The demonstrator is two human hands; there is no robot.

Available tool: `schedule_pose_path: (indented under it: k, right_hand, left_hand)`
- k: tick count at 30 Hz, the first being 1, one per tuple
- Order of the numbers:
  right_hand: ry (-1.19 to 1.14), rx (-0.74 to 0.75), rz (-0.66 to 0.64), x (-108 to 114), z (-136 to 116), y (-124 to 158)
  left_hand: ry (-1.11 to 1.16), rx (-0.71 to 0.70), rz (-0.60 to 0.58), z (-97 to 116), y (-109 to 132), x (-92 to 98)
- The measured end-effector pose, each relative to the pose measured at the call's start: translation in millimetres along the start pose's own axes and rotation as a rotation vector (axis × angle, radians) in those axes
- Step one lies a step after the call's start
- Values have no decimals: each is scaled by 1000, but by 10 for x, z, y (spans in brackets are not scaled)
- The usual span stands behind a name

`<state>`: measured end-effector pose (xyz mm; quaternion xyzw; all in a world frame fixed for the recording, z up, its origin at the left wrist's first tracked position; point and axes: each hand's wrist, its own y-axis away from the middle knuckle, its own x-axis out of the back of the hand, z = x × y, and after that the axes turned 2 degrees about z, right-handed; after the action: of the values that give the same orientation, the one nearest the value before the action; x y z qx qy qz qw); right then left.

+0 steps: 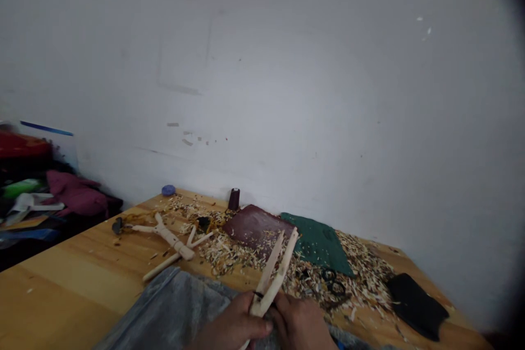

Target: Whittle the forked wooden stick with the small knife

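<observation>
A pale, peeled forked stick [275, 281] rises from between my hands, its two prongs pointing away from me. My left hand [232, 324] is closed around its lower part, thumb pressed along the wood. Closed beside the fork is my right hand [302, 324]; its fingertips are partly hidden, and what they grip cannot be made out. A thin dark strip or edge shows at the base of the fork, too small to name. Grey cloth [172, 298] lies under my hands. Another peeled, branching piece of wood [170, 238] rests on the table to the left.
Wood shavings [229, 254] cover much of the wooden table [53, 295]. Maroon [254, 228] and green sheets [320, 238] lie by the wall, near a dark thread spool [233, 199]. Black-handled scissors [334, 283] and a black flat piece [416, 306] are to the right.
</observation>
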<state>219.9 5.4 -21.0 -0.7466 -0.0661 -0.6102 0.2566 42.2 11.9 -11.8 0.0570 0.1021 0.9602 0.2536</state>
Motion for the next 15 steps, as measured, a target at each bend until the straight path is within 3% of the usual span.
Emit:
schedule_pose_path:
  k: [4,10,15]
  right_hand:
    - [21,-96,4,27,46,-15]
    - [125,-320,69,129,312,-29]
    - [148,-333,60,168,336,-18]
  left_hand:
    - [-3,0,-26,10,14,3]
    - [-123,40,-66,-78,26,13]
    - [-123,40,-86,-96,31,8]
